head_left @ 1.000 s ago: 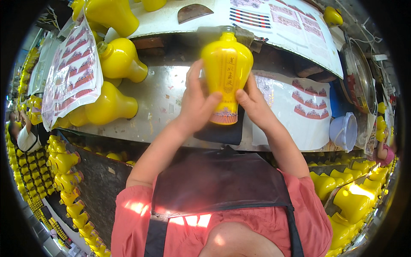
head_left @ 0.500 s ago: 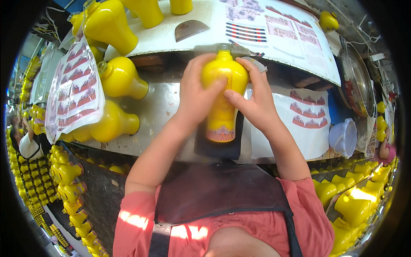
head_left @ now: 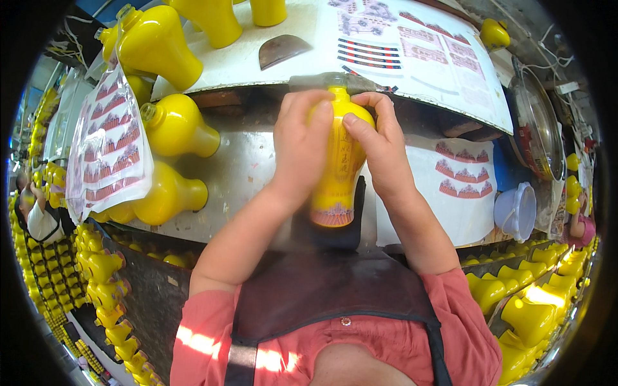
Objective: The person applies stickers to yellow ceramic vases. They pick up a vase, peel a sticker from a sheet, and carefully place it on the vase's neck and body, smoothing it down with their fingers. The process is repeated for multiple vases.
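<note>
A yellow bottle (head_left: 337, 193) with wide shoulders lies on a dark pad (head_left: 326, 237) in front of me, its neck pointing away. A column of dark characters runs down its front, and a red and purple patterned band circles its base. Against the bottle's left shoulder presses my left hand (head_left: 299, 145), slightly blurred, its fingers together. My right hand (head_left: 384, 145) wraps round the right shoulder, thumb on the front beside the characters. Right of the hands is a white sheet (head_left: 418, 212) with curved printed decals (head_left: 463, 169).
More yellow bottles (head_left: 177, 125) lie at the left beside a hanging decal sheet (head_left: 109, 145). A raised white board (head_left: 309, 58) carries decal strips (head_left: 369, 53) and a dark half-round scraper (head_left: 283, 50). A pale bucket (head_left: 517, 211) stands at right. Bottle rows (head_left: 106, 289) flank me.
The bottle has come slightly nearer to me. My right thumb has moved up along its front and my left thumb has lifted off the front, uncovering the dark characters.
</note>
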Motion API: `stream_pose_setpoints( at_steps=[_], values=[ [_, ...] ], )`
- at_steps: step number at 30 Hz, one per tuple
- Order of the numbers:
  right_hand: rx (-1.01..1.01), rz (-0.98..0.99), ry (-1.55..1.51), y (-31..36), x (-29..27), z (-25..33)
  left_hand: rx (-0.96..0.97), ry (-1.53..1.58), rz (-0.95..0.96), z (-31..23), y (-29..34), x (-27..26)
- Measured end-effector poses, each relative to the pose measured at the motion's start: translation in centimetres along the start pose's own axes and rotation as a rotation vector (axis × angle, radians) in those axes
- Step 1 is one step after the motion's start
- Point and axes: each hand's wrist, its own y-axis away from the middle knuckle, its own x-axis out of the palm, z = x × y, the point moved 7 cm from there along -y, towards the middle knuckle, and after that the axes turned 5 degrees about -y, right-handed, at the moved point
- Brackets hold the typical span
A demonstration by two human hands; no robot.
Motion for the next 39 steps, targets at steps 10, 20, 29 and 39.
stream_pose_setpoints(
  at_steps=[10,20,29,39],
  values=[
    [-0.034,-0.044,0.138,-0.8,-0.3,-0.1,-0.011,-0.001,0.041,-0.2,0.2,0.1],
    [-0.067,-0.066,0.373,-1.0,-0.4,1.2,0.023,0.006,0.010,-0.2,0.3,0.0],
    [-0.047,0.033,0.123,-0.4,-1.0,0.1,0.013,-0.082,0.047,-0.2,0.8,0.1],
    [-0.269,0.116,0.306,1.8,-0.3,0.9,-0.145,0.232,0.064,2.2,0.7,0.5]
  ],
)
